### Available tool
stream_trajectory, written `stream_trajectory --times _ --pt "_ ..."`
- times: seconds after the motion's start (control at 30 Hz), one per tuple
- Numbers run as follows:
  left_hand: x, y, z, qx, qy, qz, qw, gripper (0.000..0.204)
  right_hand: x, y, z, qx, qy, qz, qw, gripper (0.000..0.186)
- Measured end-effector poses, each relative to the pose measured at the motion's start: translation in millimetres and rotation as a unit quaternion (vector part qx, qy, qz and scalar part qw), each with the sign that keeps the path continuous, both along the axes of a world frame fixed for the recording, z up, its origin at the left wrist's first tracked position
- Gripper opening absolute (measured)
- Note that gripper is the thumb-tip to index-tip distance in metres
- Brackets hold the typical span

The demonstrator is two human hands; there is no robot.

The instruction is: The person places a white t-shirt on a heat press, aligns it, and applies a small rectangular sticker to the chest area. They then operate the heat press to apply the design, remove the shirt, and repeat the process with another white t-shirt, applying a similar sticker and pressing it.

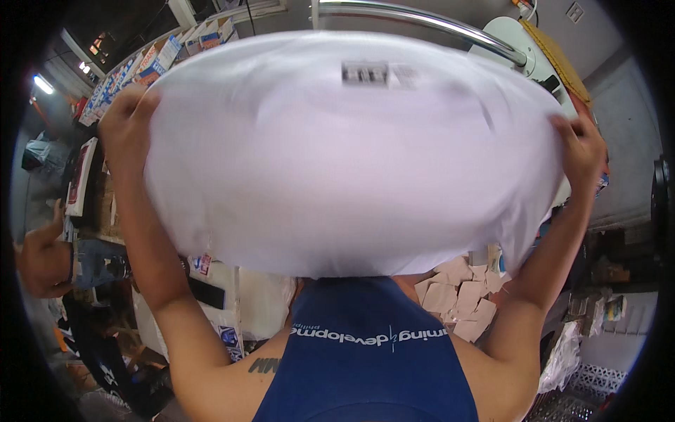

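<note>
A white T-shirt (351, 176) is spread wide in front of me, blurred by motion. Its neckline curves across the upper middle, beside a small dark printed label (365, 74). My left hand (131, 116) is closed on the shirt's left shoulder edge, fingers folded over the cloth. At the opposite edge, my right hand (583, 144) pinches the fabric with thumb and fingers. Both arms are raised and extended, and the cloth bows between them. Most of what lies behind the shirt is hidden.
A metal bar (422, 17) joined to a white machine part (508, 42) stands behind the shirt. Cardboard boxes (158, 60) line the far left. A dark phone (207, 294) and cut cardboard pieces (460, 299) lie below. Another person (49, 260) is at left; a plastic crate (598, 380) is lower right.
</note>
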State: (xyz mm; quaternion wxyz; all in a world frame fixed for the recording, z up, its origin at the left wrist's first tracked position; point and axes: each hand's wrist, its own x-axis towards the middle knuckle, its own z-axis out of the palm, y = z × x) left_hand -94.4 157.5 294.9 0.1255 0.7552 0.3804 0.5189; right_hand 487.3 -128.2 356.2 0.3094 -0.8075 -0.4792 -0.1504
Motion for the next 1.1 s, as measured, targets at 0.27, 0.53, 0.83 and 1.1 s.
stream_trajectory --times 0.27,0.53,0.83,1.1 --pt "115 164 -108 -0.129 0.205 0.008 0.970 0.020 80 188 -106 -0.198 0.044 0.089 0.975 0.026" --pt "201 191 -264 -0.467 -0.179 0.076 0.862 0.023 98 282 -314 -0.058 0.455 -0.081 0.885 0.026" --pt "236 250 -306 -0.260 -0.046 0.121 0.957 0.018 94 346 -331 -0.044 0.222 -0.111 0.968 0.037" --pt "299 192 -307 -0.101 0.337 -0.074 0.933 0.046 -26 357 -336 -0.325 0.025 0.172 0.930 0.063"
